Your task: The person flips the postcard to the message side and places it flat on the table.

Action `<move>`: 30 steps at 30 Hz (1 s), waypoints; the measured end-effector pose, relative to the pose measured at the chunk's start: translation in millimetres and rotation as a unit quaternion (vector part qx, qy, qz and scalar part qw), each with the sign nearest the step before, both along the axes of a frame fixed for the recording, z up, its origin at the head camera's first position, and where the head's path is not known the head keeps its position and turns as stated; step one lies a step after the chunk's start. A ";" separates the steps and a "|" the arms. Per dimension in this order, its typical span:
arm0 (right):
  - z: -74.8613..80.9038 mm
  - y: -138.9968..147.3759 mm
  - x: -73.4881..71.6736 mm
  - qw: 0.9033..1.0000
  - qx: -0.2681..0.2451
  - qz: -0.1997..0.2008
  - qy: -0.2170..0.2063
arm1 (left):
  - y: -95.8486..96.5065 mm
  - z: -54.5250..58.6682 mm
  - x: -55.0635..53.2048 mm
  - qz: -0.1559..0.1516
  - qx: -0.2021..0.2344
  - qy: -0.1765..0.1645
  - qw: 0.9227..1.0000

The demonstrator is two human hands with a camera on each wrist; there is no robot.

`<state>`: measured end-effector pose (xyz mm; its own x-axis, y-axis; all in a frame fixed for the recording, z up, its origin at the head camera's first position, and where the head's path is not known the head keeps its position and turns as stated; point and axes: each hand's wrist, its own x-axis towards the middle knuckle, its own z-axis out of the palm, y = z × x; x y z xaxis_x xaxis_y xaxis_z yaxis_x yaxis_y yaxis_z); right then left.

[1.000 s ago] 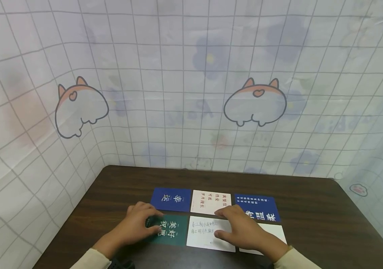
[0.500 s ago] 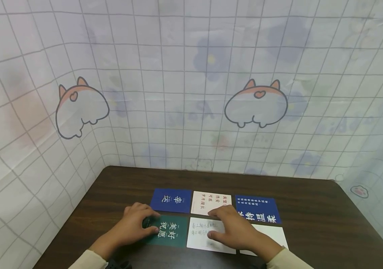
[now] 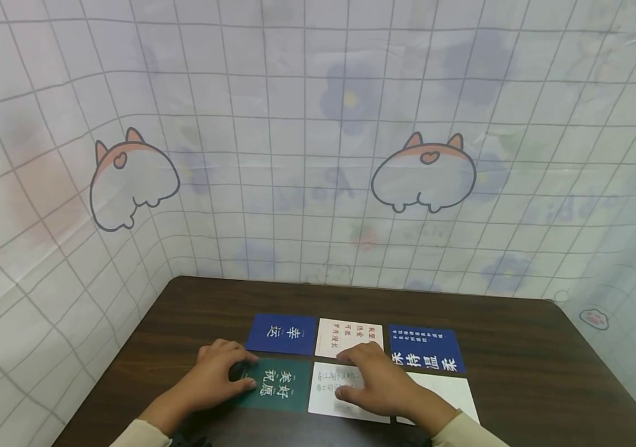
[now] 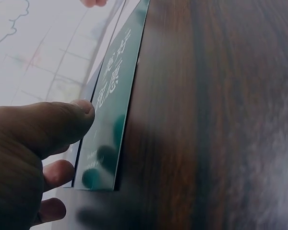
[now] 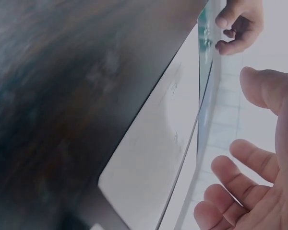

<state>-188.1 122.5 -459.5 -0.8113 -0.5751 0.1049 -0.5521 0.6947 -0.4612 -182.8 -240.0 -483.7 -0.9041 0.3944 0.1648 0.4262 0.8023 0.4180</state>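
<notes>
Loosely bent, with nothing between thumb and fingers, my left hand [image 3: 211, 375] hovers over the left end of a green card [image 3: 281, 391] with white characters. In the left wrist view, the thumb [image 4: 72, 115] overlaps that card and dark finger reflections show on its glossy face. My right hand [image 3: 379, 382] is over a white card [image 3: 323, 400] with faint grey writing, its fingers spread and gently curved. The right wrist view shows those fingers [image 5: 237, 179] apart from the card surface. Part of another white card [image 3: 452, 391] is hidden beneath the right hand and forearm.
In the back row lie a blue card [image 3: 281, 334] with two large characters, a cream card [image 3: 345, 335] with red text and a blue card [image 3: 429, 347] with white text. The dark wood table [image 3: 546, 372] meets a gridded curtain [image 3: 295, 248] behind.
Both hands have drifted a little to the left and slightly nearer the front, uncovering more of the right blue card's text. The cards lie as before.
</notes>
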 end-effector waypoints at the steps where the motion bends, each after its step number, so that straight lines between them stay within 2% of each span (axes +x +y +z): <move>1: -0.5 -1.1 -0.1 1.000 -0.001 0.002 0.003 | -0.8 0.0 0.2 0.003 0.002 0.000 1.000; 6: -1.3 -6.1 -0.2 1.000 0.000 0.007 0.012 | -4.8 -0.3 -0.4 0.022 0.008 -0.010 1.000; 13: -0.7 -14.6 -0.2 1.000 0.007 0.011 0.003 | -11.1 3.6 -1.3 0.039 0.003 -0.027 0.999; 25: -0.9 -29.4 0.6 1.000 0.011 0.015 -0.011 | -18.9 7.4 -3.3 0.044 -0.006 -0.036 0.998; 30: -3.3 -34.4 -0.6 1.000 0.015 0.011 -0.009 | -22.5 8.4 -2.5 0.044 -0.007 -0.051 0.998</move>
<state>-188.7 88.1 -462.8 -0.7996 -0.5962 0.0724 -0.5596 0.6957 -0.4503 -185.4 -262.5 -475.3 -0.9468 0.3151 0.0651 0.3102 0.8402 0.4448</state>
